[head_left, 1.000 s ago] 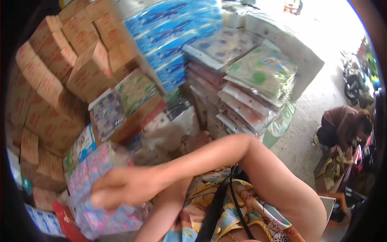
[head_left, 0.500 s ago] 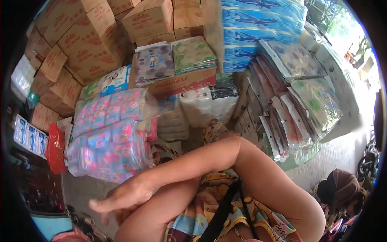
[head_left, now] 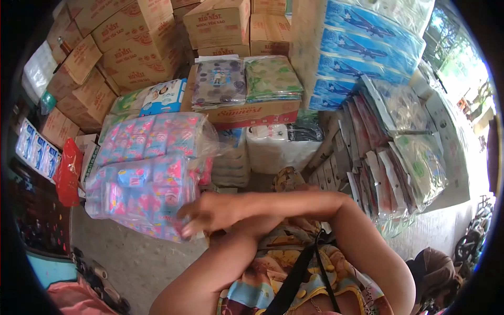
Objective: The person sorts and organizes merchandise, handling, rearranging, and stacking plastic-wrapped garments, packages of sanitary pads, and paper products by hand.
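My right hand [head_left: 210, 212] reaches across to the left, somewhat blurred, with its fingers apart and nothing seen in them. It overlaps the lower right edge of a plastic-wrapped bundle of pink and blue packs [head_left: 142, 189]; whether it touches the wrap I cannot tell. My left arm slants up from the lower left and passes under my right forearm, which hides the left hand. Below are my patterned clothes [head_left: 262, 268] and a black strap [head_left: 294, 286]. A patterned cloth shape [head_left: 286, 178] shows just beyond my forearm.
Brown cartons [head_left: 134, 52] are stacked at the back left. Folded patterned packs [head_left: 218, 81] lie on a Sunnest carton [head_left: 252, 113]. Blue airplane-print packs [head_left: 362, 44] rise behind bagged goods [head_left: 415, 152] on the right. A red bag [head_left: 68, 173] hangs at left; shoes [head_left: 102, 283] lie on the floor.
My right hand has moved right and upward, from beside my left arm to the edge of the pink and blue bundle. The whole view has shifted slightly.
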Demonstrator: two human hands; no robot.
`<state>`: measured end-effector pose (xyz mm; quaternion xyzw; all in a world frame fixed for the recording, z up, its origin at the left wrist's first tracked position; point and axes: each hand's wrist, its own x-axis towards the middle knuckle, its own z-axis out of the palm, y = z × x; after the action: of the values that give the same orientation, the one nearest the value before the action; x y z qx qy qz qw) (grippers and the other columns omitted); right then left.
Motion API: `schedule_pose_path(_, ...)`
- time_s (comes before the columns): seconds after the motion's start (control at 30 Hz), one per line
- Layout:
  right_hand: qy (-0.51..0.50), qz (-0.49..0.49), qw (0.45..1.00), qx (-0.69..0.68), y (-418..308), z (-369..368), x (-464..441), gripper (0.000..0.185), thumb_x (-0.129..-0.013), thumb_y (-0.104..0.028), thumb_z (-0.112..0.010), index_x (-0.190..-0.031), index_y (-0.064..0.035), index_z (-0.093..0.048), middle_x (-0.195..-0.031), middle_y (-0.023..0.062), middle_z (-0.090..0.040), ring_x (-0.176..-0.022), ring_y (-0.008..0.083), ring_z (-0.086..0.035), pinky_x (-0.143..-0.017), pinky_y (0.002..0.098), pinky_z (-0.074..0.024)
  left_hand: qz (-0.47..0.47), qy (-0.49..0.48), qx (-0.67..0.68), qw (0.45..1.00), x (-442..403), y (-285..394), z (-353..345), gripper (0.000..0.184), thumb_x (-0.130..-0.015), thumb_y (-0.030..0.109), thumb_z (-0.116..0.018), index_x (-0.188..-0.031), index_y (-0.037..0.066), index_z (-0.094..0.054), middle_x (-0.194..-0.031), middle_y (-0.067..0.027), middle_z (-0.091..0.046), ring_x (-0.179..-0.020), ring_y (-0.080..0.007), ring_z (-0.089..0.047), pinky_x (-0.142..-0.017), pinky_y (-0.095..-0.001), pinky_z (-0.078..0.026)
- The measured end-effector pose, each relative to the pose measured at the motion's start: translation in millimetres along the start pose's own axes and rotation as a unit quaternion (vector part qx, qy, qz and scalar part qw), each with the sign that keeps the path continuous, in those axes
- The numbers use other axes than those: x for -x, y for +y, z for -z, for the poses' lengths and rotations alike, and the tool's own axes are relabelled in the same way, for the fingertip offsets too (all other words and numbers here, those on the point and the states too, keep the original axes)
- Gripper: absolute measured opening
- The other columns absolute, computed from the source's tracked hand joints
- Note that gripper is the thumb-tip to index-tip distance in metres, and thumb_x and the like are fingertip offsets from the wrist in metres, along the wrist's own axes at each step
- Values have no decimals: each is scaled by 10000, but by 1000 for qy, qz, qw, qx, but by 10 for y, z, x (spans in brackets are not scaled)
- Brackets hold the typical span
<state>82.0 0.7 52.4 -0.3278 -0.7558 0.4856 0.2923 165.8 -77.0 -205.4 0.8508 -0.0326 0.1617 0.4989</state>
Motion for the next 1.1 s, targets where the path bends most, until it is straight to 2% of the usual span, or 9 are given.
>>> schedule_pose_path(0.13,311,-64,872,372,825,809,593,380,-713,-212,-606,-1043,-39,-533,-913,170,-579,-829,319,-569,-679,378,-465,-36,2,14,999,-315,-162,70,485,-751,207,-600,-1179,56,-429,-1095,-66,-522,-990,-153,-505,-869,-309,-376)
schedule_pose_path(0.2,374,-107,828,403,1066,1347,900,313,-693,-150,-608,-970,-15,-553,-832,182,-578,-786,348,-557,-685,393,-457,244,-125,96,957,-426,-144,200,421,-747,187,-597,-1130,52,-485,-1062,-77,-538,-996,-183,-506,-865,-330,-376)
schedule_pose_path(0.27,393,-184,767,472,1319,1791,1177,289,-704,-103,-583,-975,-14,-536,-861,191,-555,-795,360,-537,-689,404,-449,261,-85,25,961,-623,-144,461,330,-769,211,-575,-1054,49,-537,-974,-71,-567,-938,-180,-541,-759,-320,-428)
schedule_pose_path(0.33,472,-153,693,523,1557,2090,1359,332,-702,-81,-558,-1023,-23,-503,-941,186,-528,-881,353,-504,-731,401,-428,295,69,310,901,-733,-308,691,162,-787,256,-511,-861,117,-550,-774,-28,-574,-651,-161,-557,-535,-313,-410)
schedule_pose_path(0.4,465,-174,681,538,1625,2265,1426,365,-688,-70,-553,-1045,-33,-489,-983,172,-514,-935,350,-475,-768,405,-404,399,156,484,763,-965,-561,1063,145,-795,279,-528,-864,154,-550,-771,19,-556,-641,-124,-536,-514,-269,-384)
schedule_pose_path(0.47,460,-197,668,551,1723,2337,1422,399,-675,-60,-548,-1067,-44,-474,-1024,159,-499,-989,346,-446,-805,409,-381,232,290,563,738,-1178,-539,1469,182,-805,303,-526,-908,154,-535,-814,8,-557,-685,-119,-526,-543,-275,-385)
schedule_pose_path(0.53,424,-164,592,666,1833,2434,1384,364,-696,-98,-537,-1055,-72,-484,-1073,123,-484,-1056,325,-413,-849,429,-335,301,325,511,737,-1420,-374,1896,192,-807,304,-521,-940,166,-519,-847,2,-560,-766,-134,-542,-566,-284,-382)
schedule_pose_path(0.93,326,-194,679,629,2023,2546,1322,382,-716,-103,-498,-1097,-101,-470,-1052,103,-498,-1052,271,-434,-873,412,-325,367,296,559,683,-1411,-509,2100,172,-821,323,-480,-915,185,-524,-891,11,-601,-841,-129,-546,-694,-299,-341)
schedule_pose_path(1.1,317,-184,649,667,1989,2523,1294,381,-714,-98,-494,-1094,-108,-473,-1019,104,-507,-1017,261,-455,-847,395,-341,355,295,564,685,-1436,-568,2081,170,-816,332,-486,-886,180,-516,-887,15,-593,-851,-133,-553,-690,-303,-342)
